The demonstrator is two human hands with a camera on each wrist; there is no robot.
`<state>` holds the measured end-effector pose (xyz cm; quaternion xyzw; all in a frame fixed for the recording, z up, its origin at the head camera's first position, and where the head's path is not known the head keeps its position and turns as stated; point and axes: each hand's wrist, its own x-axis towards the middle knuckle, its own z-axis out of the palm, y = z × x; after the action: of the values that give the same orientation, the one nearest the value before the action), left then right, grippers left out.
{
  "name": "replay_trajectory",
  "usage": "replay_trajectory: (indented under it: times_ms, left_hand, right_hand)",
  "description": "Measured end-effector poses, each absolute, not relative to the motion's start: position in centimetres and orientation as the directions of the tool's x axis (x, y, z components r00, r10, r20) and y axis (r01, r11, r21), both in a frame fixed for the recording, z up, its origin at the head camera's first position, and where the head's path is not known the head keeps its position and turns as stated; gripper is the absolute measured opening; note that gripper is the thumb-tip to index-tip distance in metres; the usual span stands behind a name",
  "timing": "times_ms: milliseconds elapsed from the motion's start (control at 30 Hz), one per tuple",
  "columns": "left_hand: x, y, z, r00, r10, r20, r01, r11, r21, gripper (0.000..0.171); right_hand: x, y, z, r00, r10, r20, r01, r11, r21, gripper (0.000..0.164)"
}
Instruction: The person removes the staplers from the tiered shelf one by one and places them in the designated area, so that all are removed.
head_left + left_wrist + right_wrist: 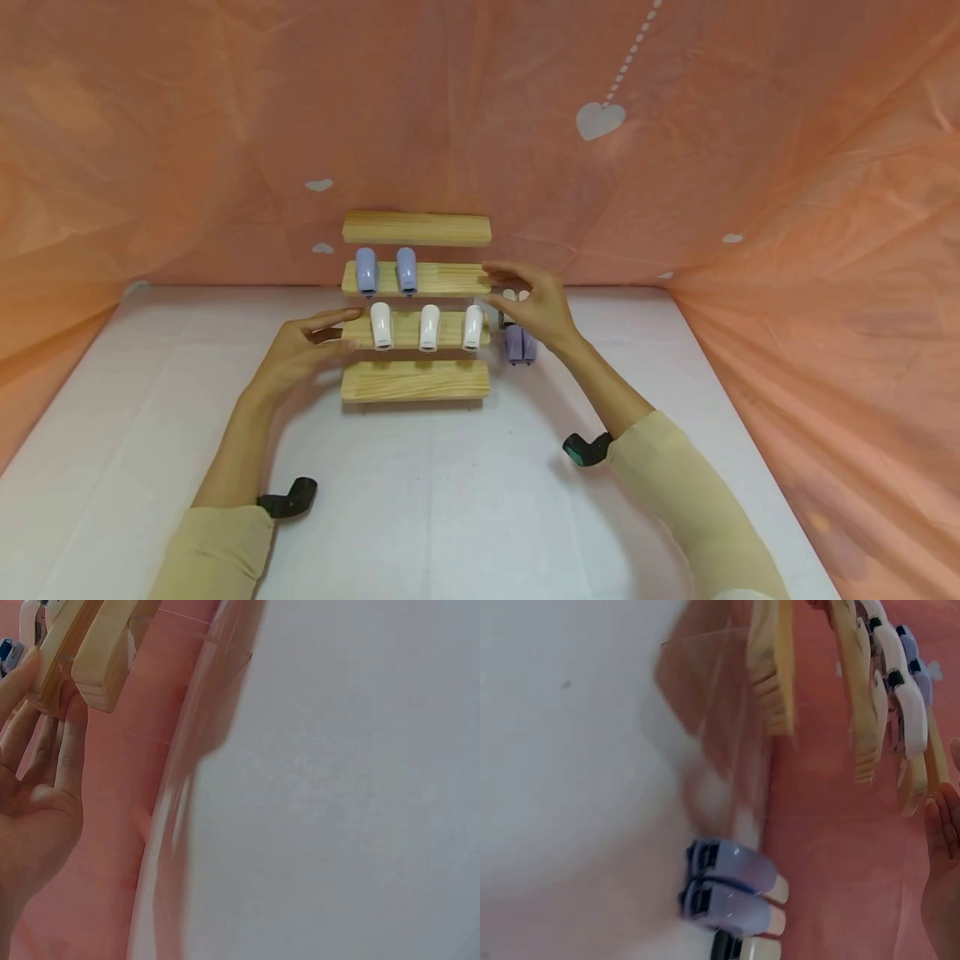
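Note:
A small stepped rack of pale wooden boards stands at the back of the table in the head view. My left hand (303, 346) grips the left end of the third board down (405, 333), thumb in front and fingers behind. Around the right end of the second board (450, 279) are the thumb and fingers of my right hand (536, 308). Two lilac glossy rounded items (366, 269) sit on that second board. Three white ones (429, 327) of the same shape are spaced along the third. In the right wrist view my right fingers (943, 825) meet a board's end.
Two more lilac items (731, 907) lie side by side on the table right of the rack, beside a black-and-white one (757, 949). The bottom board (415, 382) and top board (416, 229) carry nothing. A pinkish-orange sheet (480, 125) hangs behind.

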<state>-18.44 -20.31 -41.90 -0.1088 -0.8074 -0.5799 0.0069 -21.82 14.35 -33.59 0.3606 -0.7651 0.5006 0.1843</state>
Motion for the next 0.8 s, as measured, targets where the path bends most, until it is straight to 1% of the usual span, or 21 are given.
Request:
replay_trajectory:
  times_ms: [133, 367, 500, 600, 667, 800]
  left_hand:
    - [-18.4, -20.3, -41.7, -0.979, 0.160, 0.127, 0.170, 0.293, 0.941, 0.055]
    - [-18.5, -20.5, -41.9, -0.974, 0.169, 0.154, 0.198, 0.286, 0.938, 0.054]
    - [-18.4, -20.5, -42.1, -0.973, 0.166, 0.162, 0.206, 0.290, 0.935, 0.054]
    - [-18.4, -20.5, -42.2, -0.973, 0.167, 0.158, 0.202, 0.292, 0.935, 0.054]
    - [-18.5, -20.5, -42.2, -0.973, 0.171, 0.157, 0.202, 0.292, 0.935, 0.055]
    - [-18.5, -20.4, -42.0, -0.973, 0.173, 0.153, 0.198, 0.284, 0.938, 0.056]
  right_hand:
    - [-22.1, 13.4, -33.0, -0.667, -0.394, 0.633, -0.736, 0.217, -0.641, 0.041]
    - [-24.7, 12.2, -34.4, -0.686, -0.445, 0.576, -0.701, 0.191, -0.687, 0.049]
    - [-25.3, 11.3, -34.3, -0.697, -0.477, 0.536, -0.673, 0.176, -0.718, 0.053]
    - [-25.4, 10.8, -33.9, -0.709, -0.483, 0.513, -0.668, 0.229, -0.708, 0.054]
    - [-25.4, 10.5, -33.6, -0.721, -0.493, 0.487, -0.660, 0.273, -0.700, 0.056]
    - [-25.6, 9.9, -33.1, -0.732, -0.537, 0.419, -0.636, 0.319, -0.703, 0.060]
